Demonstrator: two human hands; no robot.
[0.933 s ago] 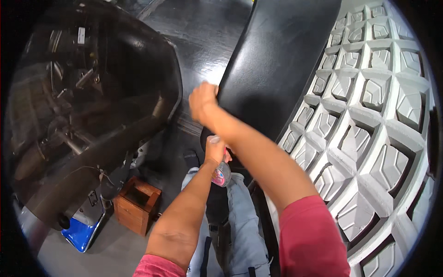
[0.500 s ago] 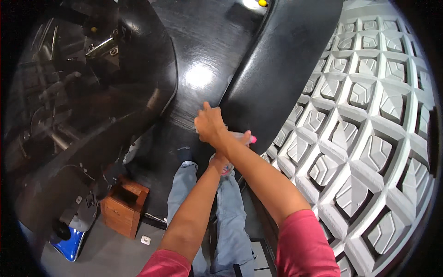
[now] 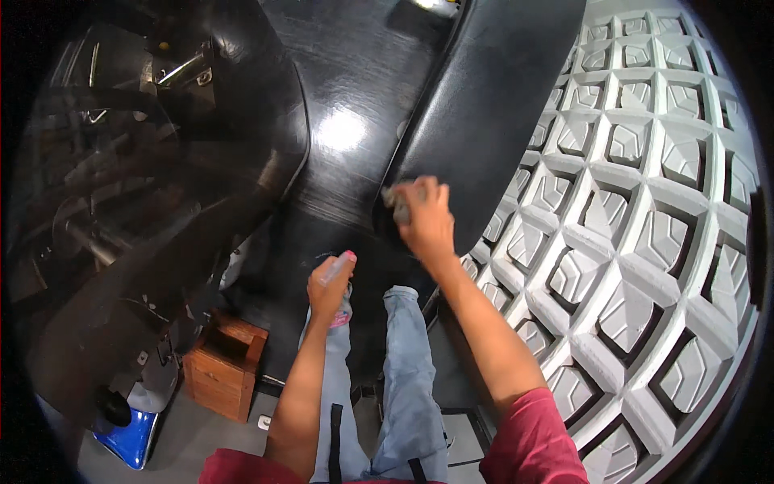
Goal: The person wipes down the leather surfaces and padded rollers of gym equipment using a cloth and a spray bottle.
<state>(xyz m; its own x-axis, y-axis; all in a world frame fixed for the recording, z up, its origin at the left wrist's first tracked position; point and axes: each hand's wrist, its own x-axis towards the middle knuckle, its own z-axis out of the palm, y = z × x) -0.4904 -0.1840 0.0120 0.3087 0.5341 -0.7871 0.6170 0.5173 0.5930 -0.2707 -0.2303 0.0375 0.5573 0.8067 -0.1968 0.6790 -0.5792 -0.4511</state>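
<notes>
My left hand (image 3: 325, 292) is closed around a clear spray bottle (image 3: 342, 317) with a pink nozzle and some pink low on its body. It is held over my left leg, beside the black seat. My right hand (image 3: 431, 224) grips a crumpled greyish cloth (image 3: 401, 208) at the near lower end of the black padded backrest (image 3: 500, 105). Whether the cloth presses on the padding is hard to tell. The glossy black bench seat (image 3: 355, 73) runs away from me to the left of the backrest.
A shiny dark table (image 3: 258, 153) curves along the left. Below it stand a small wooden box (image 3: 222, 375) and a blue object (image 3: 133, 436) on the grey floor (image 3: 193, 444). A white lattice wall (image 3: 621, 185) rises on the right behind the backrest.
My crossed arms have come apart. The left hand with the spray bottle has moved left, and the right hand with the cloth has swung right to the backrest.
</notes>
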